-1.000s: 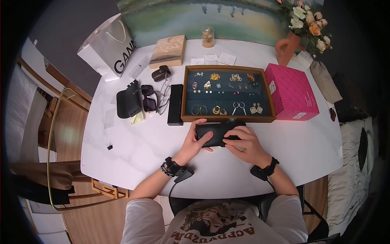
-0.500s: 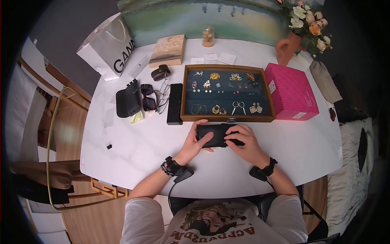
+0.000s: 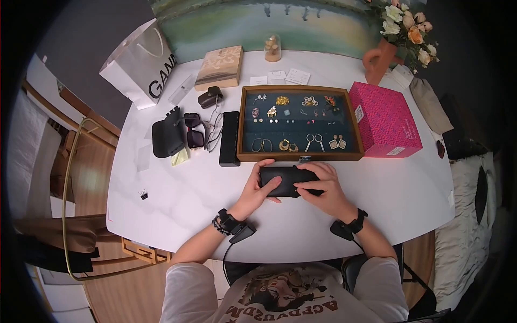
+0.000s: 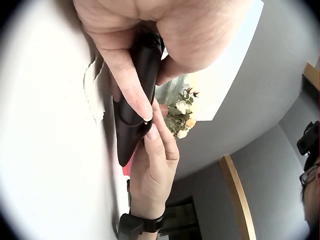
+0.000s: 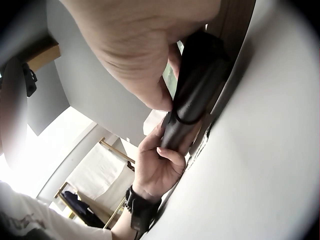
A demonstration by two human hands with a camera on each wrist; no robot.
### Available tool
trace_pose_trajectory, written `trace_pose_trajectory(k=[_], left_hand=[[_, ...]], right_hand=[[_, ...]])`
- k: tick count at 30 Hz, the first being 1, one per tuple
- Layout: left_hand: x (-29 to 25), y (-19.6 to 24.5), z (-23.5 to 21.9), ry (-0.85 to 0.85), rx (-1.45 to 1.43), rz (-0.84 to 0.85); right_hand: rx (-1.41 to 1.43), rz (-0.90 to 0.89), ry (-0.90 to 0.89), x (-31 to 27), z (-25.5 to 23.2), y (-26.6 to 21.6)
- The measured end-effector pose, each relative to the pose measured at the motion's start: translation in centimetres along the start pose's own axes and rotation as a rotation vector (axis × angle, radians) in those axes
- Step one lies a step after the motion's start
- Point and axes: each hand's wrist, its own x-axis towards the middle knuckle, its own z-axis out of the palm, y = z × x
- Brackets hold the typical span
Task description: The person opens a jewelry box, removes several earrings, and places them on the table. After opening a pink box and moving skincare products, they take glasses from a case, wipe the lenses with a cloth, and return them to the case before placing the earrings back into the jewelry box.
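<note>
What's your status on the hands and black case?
Left fingers gripping left end of case. Right fingers pinching near its right end. Tray just beyond; nothing seen blocking the case.

Head view above table [image 3: 280, 231], facing forward-down; wrist views close, facing inward, both sharing black case [image 3: 287, 177]

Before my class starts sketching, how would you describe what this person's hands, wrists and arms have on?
The left hand and right hand wear no gloves. A black wrist strap on each arm carries an angular black camera with a thin black cable. A dark beaded bracelet sits beside the left strap. Short white T-shirt sleeves leave both forearms bare.
</note>
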Motion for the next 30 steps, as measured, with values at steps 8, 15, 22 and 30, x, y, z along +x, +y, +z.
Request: trace_pose_trajectory(k=[8,15,22,30], left_hand=[[0.1,0.0,0.0,0.006,-0.007,-0.010],[0.1,-0.1,0.0,0.014,-0.001,-0.006],[0.0,0.0,0.3,0.028,-0.012,-0.011],[0.1,-0.2,-0.1,0.023,-0.059,-0.023]], right_hand=[[0.000,0.025,-0.039,0.0,-0.1,-0.6],[0.003,0.030,-0.039,0.0,0.0,-0.6],[-0.004,0.032,-0.042,-0.1,0.0,-0.7],[-0.099,-0.025,-0.039,-0.1,0.2,-0.4]])
